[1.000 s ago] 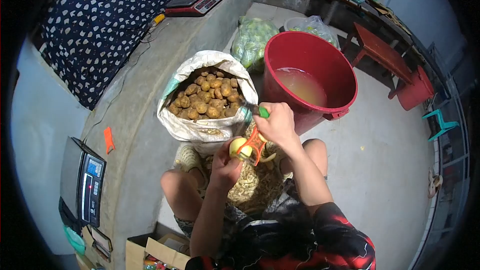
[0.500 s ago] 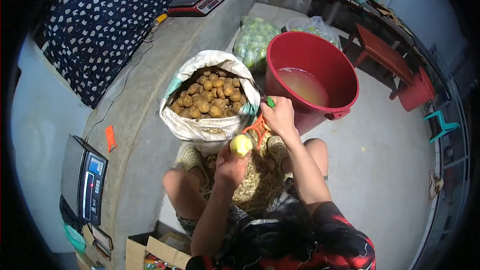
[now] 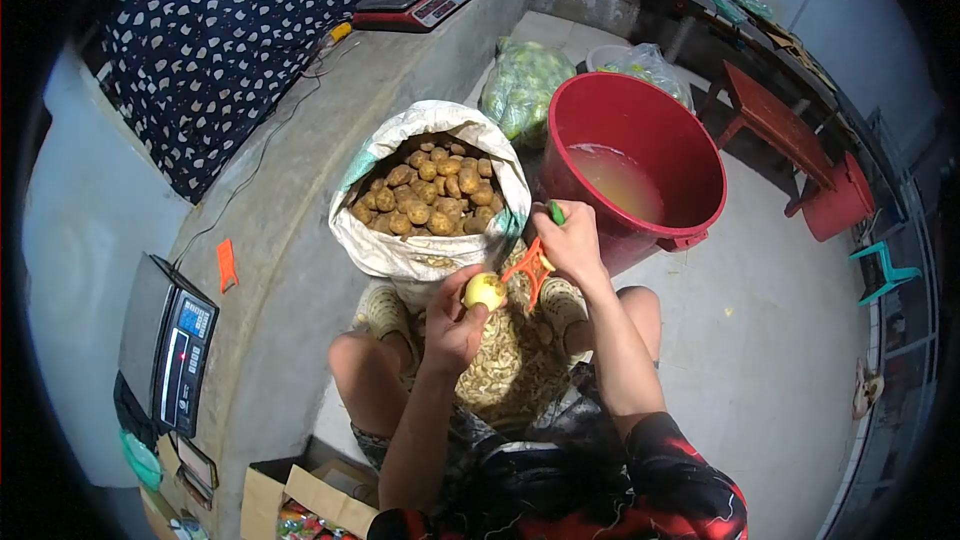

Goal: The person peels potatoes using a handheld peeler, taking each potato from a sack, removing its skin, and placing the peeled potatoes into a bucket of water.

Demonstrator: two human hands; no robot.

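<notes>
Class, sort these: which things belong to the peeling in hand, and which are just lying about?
In use: part-peeled potato, orange peeler in the right hand, sack of potatoes, pile of peelings; probably red tub.

Apparently lying about: black scale, red scale, cardboard box, reddish bench.

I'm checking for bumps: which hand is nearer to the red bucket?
Right. The right hand, with the orange peeler, is close beside the bucket, at its near left; the left hand, with the potato, is farther off, lower left.

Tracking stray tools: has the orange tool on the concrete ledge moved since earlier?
No: against the blue-screened scale, the orange tool keeps its place; only the view has shifted.
</notes>
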